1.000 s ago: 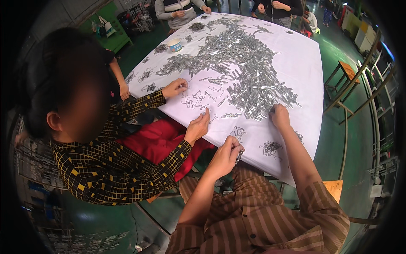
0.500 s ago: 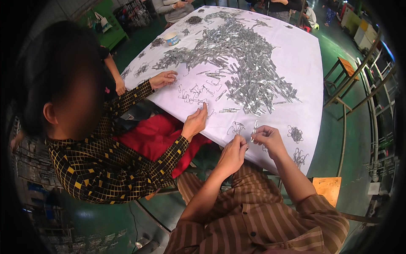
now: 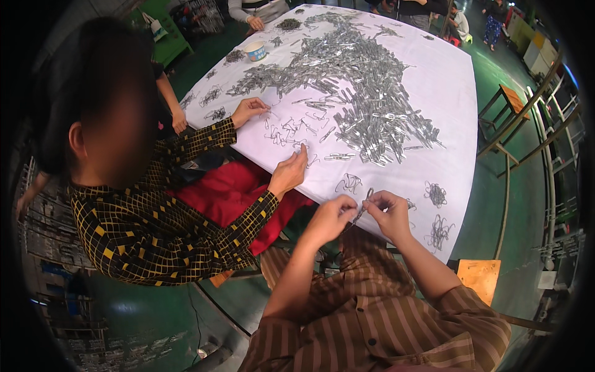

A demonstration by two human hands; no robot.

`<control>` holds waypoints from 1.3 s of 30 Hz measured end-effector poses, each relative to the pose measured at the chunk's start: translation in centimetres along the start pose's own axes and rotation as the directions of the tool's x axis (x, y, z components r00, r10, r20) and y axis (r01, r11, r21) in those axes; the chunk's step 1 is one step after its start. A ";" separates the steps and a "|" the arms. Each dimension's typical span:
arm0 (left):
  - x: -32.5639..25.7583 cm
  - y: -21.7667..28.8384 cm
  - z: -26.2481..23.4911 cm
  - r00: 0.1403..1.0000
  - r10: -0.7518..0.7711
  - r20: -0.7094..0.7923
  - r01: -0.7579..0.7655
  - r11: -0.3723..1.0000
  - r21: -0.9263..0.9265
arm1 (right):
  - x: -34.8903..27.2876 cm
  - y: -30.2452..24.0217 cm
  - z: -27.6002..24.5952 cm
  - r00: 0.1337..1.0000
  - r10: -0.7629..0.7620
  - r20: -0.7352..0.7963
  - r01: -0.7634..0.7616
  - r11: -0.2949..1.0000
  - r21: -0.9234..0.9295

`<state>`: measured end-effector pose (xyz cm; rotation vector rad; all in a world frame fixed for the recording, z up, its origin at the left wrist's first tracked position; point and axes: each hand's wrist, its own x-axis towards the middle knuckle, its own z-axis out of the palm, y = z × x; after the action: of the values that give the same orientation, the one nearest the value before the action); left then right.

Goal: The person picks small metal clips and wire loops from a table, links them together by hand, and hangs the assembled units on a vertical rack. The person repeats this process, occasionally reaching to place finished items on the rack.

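Head view: right hand (image 3: pixel 390 215) pinching a clip (image 3: pixel 370 193) at table's (image 3: pixel 441 80) near edge. Left hand (image 3: pixel 330 219) close beside it, fingers drawn narrow; cannot tell whether it grips anything. Wires (image 3: pixel 349 183) just beyond; metal pile (image 3: pixel 377 118) mid-table.

Right of the metal heap (image 3: pixel 378 118), the counter (image 3: pixel 443 93) is open; a co-worker (image 3: pixel 142 229) crowds the near left.

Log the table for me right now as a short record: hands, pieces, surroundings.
Right hand: pinching a slim metal piece
Left hand: by its lower end, grip unclear
Pile: grey metal pieces, beyond both hands
Wire bundles: right of right hand
Tub: on white table
Co-worker: at left, hands near wire hooks
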<state>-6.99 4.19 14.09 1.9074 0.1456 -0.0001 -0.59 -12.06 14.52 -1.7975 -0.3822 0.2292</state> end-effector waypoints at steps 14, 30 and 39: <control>6.6 -3.1 2.1 0.971 0.197 -0.134 0.040 0.418 0.908 | -1.0 -1.5 0.8 0.994 -0.091 0.066 0.098 0.989 -0.109; -1.0 2.9 -2.2 0.964 0.091 -0.250 -0.127 0.983 -0.132 | -1.1 -1.7 2.4 0.992 -0.063 0.110 0.070 0.995 -0.067; -1.4 2.8 -2.0 0.956 0.179 -0.232 -0.204 0.975 -0.087 | -1.2 -1.9 2.7 0.990 -0.089 0.107 0.098 0.992 -0.078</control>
<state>-8.21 4.97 17.47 1.8006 0.1087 0.3487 -2.86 -9.68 15.58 -1.8486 -0.5555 0.2441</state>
